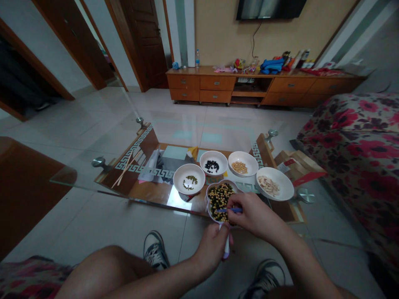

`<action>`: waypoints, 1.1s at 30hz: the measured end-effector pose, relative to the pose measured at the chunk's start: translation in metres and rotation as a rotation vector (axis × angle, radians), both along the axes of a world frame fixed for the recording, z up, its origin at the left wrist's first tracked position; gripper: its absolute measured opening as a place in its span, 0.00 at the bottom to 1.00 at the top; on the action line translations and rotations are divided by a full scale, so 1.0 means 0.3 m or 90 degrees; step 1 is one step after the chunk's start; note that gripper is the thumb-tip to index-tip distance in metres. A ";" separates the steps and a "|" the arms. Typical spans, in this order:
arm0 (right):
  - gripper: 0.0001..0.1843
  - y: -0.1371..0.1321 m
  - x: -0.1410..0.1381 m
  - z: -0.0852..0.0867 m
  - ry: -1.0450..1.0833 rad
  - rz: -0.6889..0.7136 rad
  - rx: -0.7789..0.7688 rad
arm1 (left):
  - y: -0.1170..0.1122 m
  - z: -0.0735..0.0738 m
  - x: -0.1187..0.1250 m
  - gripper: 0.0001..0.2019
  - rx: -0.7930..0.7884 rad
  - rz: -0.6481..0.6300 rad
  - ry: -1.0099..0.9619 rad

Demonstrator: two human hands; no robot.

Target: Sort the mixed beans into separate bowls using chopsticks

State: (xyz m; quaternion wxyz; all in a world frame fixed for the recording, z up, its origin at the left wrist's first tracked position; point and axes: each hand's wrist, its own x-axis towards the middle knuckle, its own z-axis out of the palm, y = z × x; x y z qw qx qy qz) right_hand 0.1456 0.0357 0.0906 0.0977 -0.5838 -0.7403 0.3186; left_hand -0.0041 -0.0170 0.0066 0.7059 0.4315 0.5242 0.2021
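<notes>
A scallop-edged container (207, 204) full of mixed yellow and dark green beans (220, 198) sits near the glass table's front edge. My left hand (212, 246) is closed round a white handle (227, 248) with a lilac end, which meets the container's near side. Over the beans, my right hand (251, 212) pinches a thin blue-purple tool (232, 210), its tip among the beans; its exact kind is unclear. Around stand white bowls: one with green beans (190, 182), one with black beans (212, 166), one with yellow beans (239, 167), one with pale flat pieces (268, 185).
Wooden chopsticks (126, 169) lie at the left of the glass table (77, 180). Papers (152, 166) show on its lower shelf. A brown paper bag (296, 166) stands at the right, beside a flowered sofa (355, 137). A TV cabinet (218, 83) lines the far wall.
</notes>
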 end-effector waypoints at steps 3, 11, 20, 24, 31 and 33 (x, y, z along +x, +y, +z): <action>0.06 0.000 -0.011 -0.004 -0.002 0.011 -0.020 | -0.001 -0.007 -0.003 0.35 0.002 -0.004 -0.005; 0.06 -0.005 -0.026 -0.021 0.007 0.008 -0.044 | 0.000 -0.007 -0.001 0.32 -0.007 0.006 -0.018; 0.06 -0.002 -0.031 -0.033 -0.006 0.010 -0.040 | -0.003 -0.002 -0.002 0.31 -0.009 0.012 -0.026; 0.06 -0.004 -0.034 -0.034 -0.010 0.010 -0.033 | -0.001 0.001 -0.003 0.31 -0.002 0.008 -0.032; 0.07 -0.002 -0.037 -0.027 -0.008 0.019 -0.037 | 0.000 -0.014 -0.001 0.31 0.003 0.004 -0.030; 0.07 -0.001 -0.035 -0.024 -0.008 0.018 -0.036 | -0.002 -0.020 -0.002 0.32 0.008 0.003 -0.030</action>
